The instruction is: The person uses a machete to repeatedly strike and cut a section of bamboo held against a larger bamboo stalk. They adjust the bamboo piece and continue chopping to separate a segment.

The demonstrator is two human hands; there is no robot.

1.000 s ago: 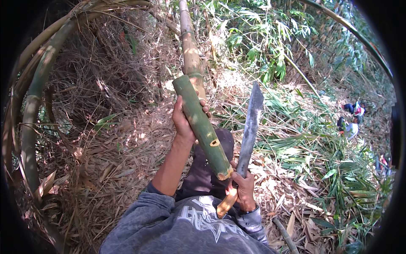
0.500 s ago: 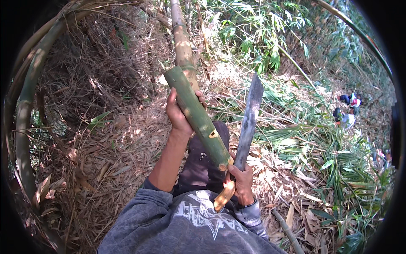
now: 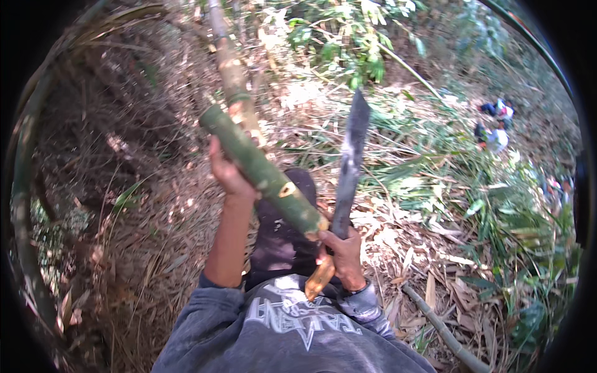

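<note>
Our shirt bears white lettering, our left hand curled round bamboo now slanting further left, our right hand clenching a machete.

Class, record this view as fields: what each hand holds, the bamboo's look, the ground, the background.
Left hand: holds green bamboo section
Right hand: holds machete by its brown handle
Bamboo section: tilted, with a hole nearer its lower end
Ground: dry leaves; green leaves to the right
Background: long bamboo pole ahead; people at far right
</note>
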